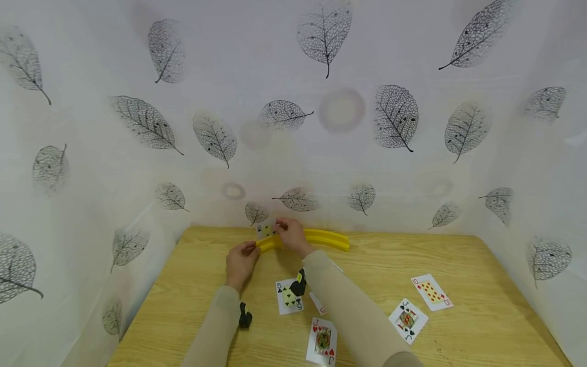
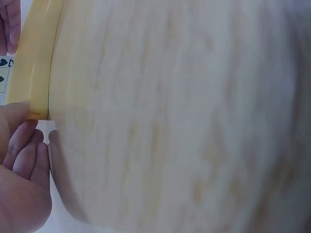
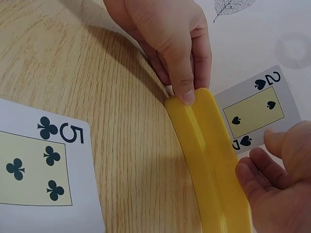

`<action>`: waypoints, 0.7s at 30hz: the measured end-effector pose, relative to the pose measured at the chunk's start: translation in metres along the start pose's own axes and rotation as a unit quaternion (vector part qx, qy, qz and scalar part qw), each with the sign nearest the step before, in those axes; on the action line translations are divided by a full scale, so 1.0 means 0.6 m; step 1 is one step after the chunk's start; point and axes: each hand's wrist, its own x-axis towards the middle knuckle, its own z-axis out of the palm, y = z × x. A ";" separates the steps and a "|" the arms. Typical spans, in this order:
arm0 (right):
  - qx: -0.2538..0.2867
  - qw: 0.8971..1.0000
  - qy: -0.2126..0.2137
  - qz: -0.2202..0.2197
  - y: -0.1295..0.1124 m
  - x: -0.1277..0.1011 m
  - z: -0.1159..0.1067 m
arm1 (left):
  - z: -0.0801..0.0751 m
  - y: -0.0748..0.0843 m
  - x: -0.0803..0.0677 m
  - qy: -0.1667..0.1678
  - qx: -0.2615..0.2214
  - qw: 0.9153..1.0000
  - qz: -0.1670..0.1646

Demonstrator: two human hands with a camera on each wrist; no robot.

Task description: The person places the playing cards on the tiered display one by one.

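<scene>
A yellow curved card holder (image 1: 326, 238) lies along the far edge of the wooden table. My left hand (image 1: 240, 264) grips its left end, thumb on top and the other fingers curled below, as the right wrist view shows. Behind the holder's left part stands a two of spades (image 3: 253, 109), leaning slightly; whether its lower edge sits in the slot cannot be made out. My right hand (image 3: 282, 179) holds this card at one side edge, with the thumb (image 3: 275, 142) on its face. Any finger behind the card is hidden.
A five of clubs (image 1: 288, 296) and a jack of hearts (image 1: 322, 340) lie face up between my forearms. Another card (image 1: 316, 304) is mostly covered by my right sleeve. To the right lie a black-suited jack (image 1: 408, 320) and a ten of diamonds (image 1: 432, 292). A leaf-patterned curtain (image 1: 293, 153) surrounds the table.
</scene>
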 end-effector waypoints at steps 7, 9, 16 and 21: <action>0.001 1.000 0.007 0.025 0.001 -0.005 -0.016 | 0.007 -0.001 0.005 -0.002 0.005 1.000 0.000; -0.001 1.000 0.009 0.026 0.000 -0.008 -0.022 | 0.007 0.000 0.005 0.000 0.007 1.000 0.000; -0.002 1.000 0.001 0.013 -0.008 -0.029 -0.047 | 0.000 0.003 0.001 -0.009 0.008 1.000 -0.013; -0.016 1.000 -0.012 -0.002 -0.007 -0.052 -0.067 | 0.002 -0.003 0.001 -0.010 0.007 1.000 -0.015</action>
